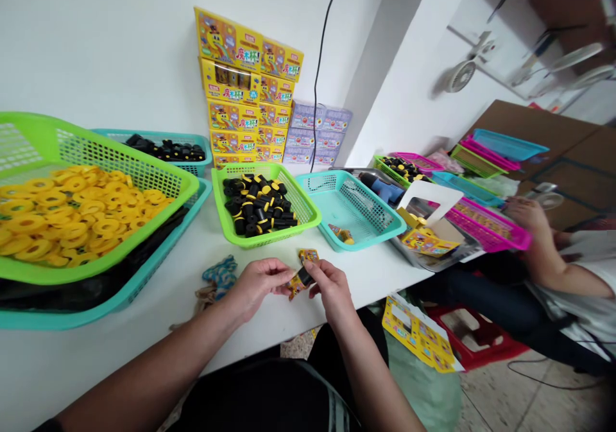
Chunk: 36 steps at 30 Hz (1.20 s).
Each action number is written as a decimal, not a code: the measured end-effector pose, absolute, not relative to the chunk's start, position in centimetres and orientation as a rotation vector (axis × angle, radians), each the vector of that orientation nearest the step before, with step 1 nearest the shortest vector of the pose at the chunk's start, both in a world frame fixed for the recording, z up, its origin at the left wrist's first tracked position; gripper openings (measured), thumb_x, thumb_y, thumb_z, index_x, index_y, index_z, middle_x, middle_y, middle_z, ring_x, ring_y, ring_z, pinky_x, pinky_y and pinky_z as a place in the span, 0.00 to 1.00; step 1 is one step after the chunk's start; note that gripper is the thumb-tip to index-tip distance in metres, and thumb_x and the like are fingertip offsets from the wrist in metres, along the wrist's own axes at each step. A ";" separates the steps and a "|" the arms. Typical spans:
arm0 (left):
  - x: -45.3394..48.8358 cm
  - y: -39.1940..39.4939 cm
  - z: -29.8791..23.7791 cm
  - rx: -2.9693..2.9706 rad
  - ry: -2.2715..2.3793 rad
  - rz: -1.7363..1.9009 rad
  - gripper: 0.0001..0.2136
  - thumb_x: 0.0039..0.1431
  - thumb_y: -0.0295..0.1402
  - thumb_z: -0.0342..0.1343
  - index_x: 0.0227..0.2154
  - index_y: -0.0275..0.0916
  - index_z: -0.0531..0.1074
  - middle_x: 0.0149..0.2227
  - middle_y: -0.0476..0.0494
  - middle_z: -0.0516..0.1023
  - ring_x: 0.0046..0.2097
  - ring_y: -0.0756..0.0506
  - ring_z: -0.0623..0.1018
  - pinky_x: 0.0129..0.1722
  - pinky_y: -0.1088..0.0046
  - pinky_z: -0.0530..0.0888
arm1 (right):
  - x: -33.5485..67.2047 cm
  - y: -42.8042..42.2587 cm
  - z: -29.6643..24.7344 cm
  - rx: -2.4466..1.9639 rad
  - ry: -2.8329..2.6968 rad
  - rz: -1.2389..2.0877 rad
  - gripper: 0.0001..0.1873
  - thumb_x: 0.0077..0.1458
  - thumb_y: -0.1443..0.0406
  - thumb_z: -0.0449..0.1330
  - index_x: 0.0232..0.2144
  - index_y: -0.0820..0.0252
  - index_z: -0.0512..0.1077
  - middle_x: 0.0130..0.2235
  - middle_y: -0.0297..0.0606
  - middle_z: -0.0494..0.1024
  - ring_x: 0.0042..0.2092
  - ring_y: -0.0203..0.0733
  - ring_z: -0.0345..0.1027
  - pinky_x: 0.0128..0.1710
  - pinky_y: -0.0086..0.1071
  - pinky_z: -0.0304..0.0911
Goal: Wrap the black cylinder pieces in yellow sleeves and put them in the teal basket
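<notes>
A person's left hand (257, 284) and right hand (332, 287) work just above a white table (144, 355), fingers (315, 271) closed in a pinch on a yellow wrapper (299, 284) and a black cylinder (306, 276) held between them. Just ahead sits a green basket (245, 168) of black-and-yellow spools (257, 206), beside a teal basket (349, 175) holding 1 small packet (341, 233). Yellow rings (72, 217) fill a larger green basket (120, 135) at left. A co-worker's hand (524, 217) rests at right.

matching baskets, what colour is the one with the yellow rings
The basket is lime green, best in the head view.
</notes>
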<state>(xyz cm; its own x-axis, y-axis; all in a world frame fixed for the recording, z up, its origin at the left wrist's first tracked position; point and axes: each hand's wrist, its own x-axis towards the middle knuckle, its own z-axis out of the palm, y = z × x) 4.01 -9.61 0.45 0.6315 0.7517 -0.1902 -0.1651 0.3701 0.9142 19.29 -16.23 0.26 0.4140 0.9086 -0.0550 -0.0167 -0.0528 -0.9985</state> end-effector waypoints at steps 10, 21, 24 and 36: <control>4.0 -9.9 0.3 0.992 0.636 0.612 0.16 0.45 0.42 0.69 0.28 0.32 0.77 0.31 0.40 0.78 0.30 0.46 0.75 0.30 0.70 0.72 | 19.1 -16.3 0.0 -1.441 -1.050 0.828 0.22 0.51 0.47 0.63 0.24 0.60 0.69 0.22 0.32 0.69 0.24 0.34 0.60 0.22 0.28 0.58; 4.0 -9.2 -0.1 0.807 0.601 0.748 0.13 0.43 0.32 0.70 0.31 0.35 0.74 0.33 0.43 0.77 0.37 0.44 0.77 0.40 0.67 0.72 | 18.8 -16.2 0.5 -1.494 -1.025 0.894 0.24 0.48 0.45 0.63 0.32 0.61 0.73 0.26 0.35 0.73 0.27 0.37 0.65 0.21 0.28 0.59; 4.0 -9.1 0.2 0.862 0.639 0.789 0.13 0.41 0.32 0.70 0.30 0.35 0.74 0.32 0.44 0.77 0.36 0.44 0.76 0.39 0.68 0.71 | 18.9 -16.3 0.7 -1.404 -0.946 0.983 0.22 0.46 0.49 0.67 0.32 0.61 0.74 0.27 0.35 0.74 0.28 0.37 0.66 0.22 0.27 0.60; 3.5 -9.3 1.4 1.015 0.653 0.703 0.15 0.47 0.41 0.67 0.30 0.35 0.75 0.30 0.44 0.76 0.33 0.46 0.73 0.32 0.71 0.66 | 18.9 -16.7 -0.4 -1.184 -0.945 0.880 0.17 0.41 0.60 0.72 0.36 0.57 0.77 0.30 0.35 0.77 0.30 0.38 0.69 0.33 0.33 0.67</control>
